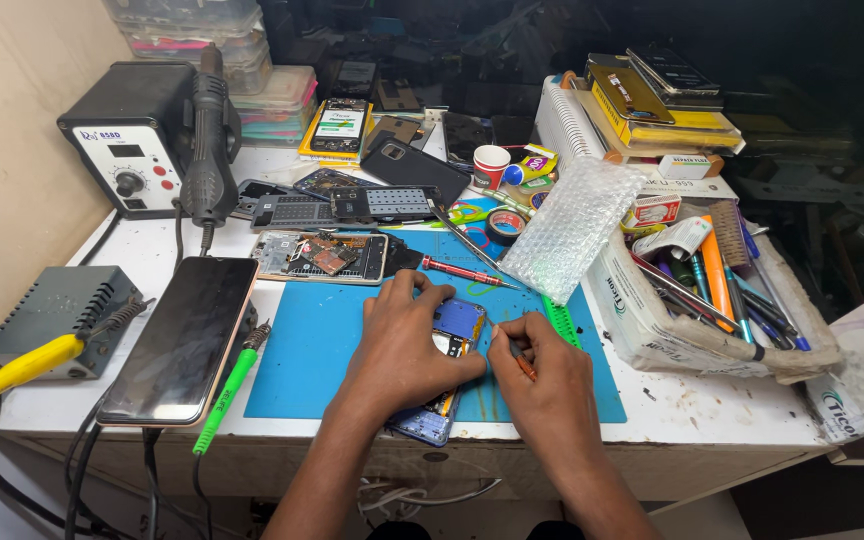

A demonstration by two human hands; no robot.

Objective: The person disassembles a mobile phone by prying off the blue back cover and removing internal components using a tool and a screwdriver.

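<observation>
An opened blue phone [457, 325] with bare circuitry lies on a blue work mat [332, 330]. My left hand [402, 345] presses down on it, fingers curled over its upper edge. My right hand [542, 375] grips a thin orange-handled tool [522, 362], its tip at the phone's right side. The phone's lower end [424, 425] sticks out below my left wrist.
A black phone [184, 338] and green-handled tool [227, 385] lie left. A dismantled phone [322, 255], red screwdriver [462, 271], bubble wrap [570, 225] and a box of pens [712, 290] surround the mat. A hot-air station [142, 135] stands back left.
</observation>
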